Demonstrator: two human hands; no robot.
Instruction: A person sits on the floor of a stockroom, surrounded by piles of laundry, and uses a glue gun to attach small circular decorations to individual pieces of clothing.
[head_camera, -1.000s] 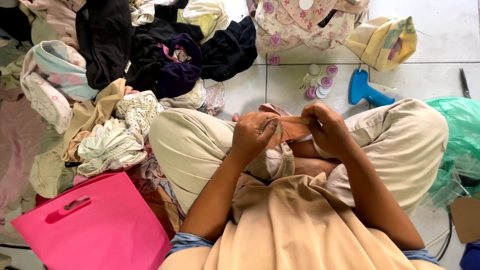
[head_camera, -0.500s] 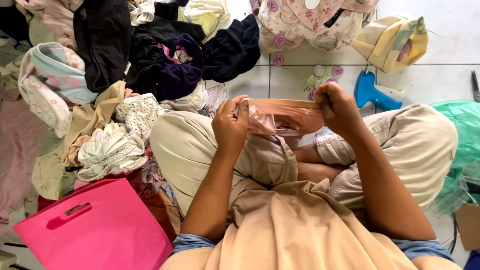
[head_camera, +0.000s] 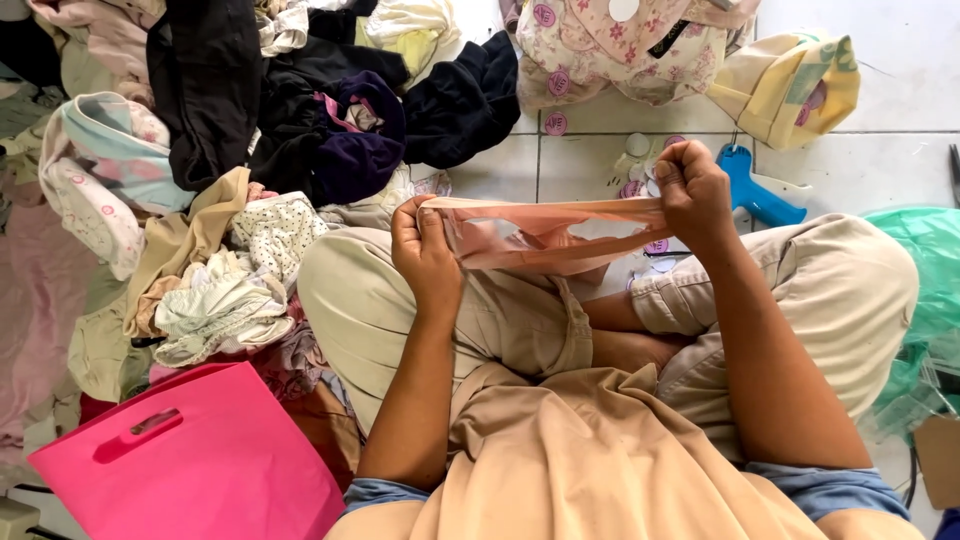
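While stretched: two hands (head_camera: 425, 255), one peach cloth (head_camera: 545, 235)

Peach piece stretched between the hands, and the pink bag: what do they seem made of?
Peach piece: thin stretchy fabric, probably knit; it pulls taut between the left hand and right hand and light shows through. Pink bag: likely non-woven fabric, matte, stiff, die-cut handle.

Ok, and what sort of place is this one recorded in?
Probably a home or small garment workroom, with the work done on a tiled floor. A heap of clothes lies around, a blue tagging gun sits nearby, and both hands stretch a peach cloth.
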